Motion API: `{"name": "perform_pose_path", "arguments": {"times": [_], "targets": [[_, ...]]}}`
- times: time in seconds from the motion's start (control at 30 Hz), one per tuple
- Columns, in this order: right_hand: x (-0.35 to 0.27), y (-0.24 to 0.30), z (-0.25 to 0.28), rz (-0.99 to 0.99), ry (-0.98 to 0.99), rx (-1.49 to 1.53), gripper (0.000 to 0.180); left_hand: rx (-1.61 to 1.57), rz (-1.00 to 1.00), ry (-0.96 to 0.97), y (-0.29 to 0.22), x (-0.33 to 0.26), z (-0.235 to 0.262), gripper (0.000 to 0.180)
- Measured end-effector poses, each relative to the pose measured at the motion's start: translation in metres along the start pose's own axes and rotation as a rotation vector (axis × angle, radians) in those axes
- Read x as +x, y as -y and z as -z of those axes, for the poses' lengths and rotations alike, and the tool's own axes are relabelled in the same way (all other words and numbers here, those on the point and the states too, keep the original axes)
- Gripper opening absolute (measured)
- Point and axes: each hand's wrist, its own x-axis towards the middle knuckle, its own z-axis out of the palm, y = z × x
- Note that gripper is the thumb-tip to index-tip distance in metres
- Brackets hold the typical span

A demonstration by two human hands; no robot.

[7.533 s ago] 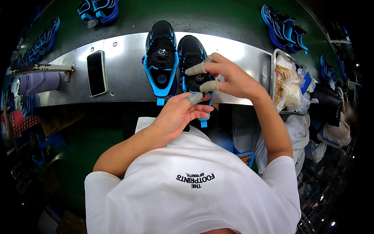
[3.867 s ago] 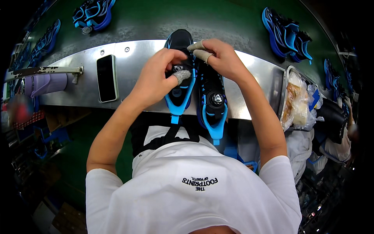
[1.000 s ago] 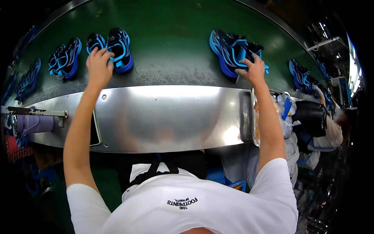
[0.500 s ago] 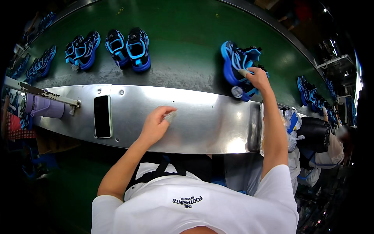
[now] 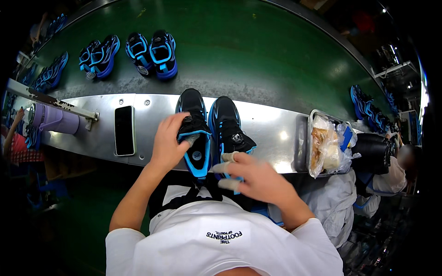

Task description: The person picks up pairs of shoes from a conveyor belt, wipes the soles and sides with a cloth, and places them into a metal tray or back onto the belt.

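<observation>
Round-toed shoes [image 5: 225,120]; smooth metal ledge [image 5: 276,133]

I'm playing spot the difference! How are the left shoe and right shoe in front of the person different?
The left shoe shows its opening, with a round sticker inside; the right shoe has its opening mostly hidden by the right hand. The left shoe's toe sits slightly higher in the picture than the right shoe's. Both are black with bright blue trim.
</observation>
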Motion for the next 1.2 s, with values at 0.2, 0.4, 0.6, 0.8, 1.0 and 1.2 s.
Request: {"name": "perform_pose_path", "arguments": {"times": [0.2,0.4,0.6,0.8,1.0,1.2], "targets": [[0.014,-0.008,0.011,0.029,-0.448,-0.448,0.047,0.114,-0.227,-0.001,-0.019,0.013,0.004,0.052],[0.028,-0.07,-0.018,-0.078,-0.465,-0.071,0.042,0.25,-0.237,0.013,-0.029,0.005,-0.009,0.043],[0.036,-0.031,0.003,-0.18,-0.213,-0.295,0.047,0.188,-0.109,-0.01,-0.032,-0.014,-0.015,0.052],[0.026,-0.036,-0.017,-0.179,-0.295,-0.228,0.051,0.074,-0.116,0.03,-0.032,-0.016,-0.017,0.043],[0.008,-0.053,-0.011,-0.093,-0.35,-0.127,0.055,0.051,-0.185,0.12,-0.02,-0.015,-0.017,0.028],[0.002,-0.046,-0.031,-0.01,-0.312,-0.442,0.065,0.337,-0.418,0.03,-0.024,-0.021,-0.038,0.025]]}}
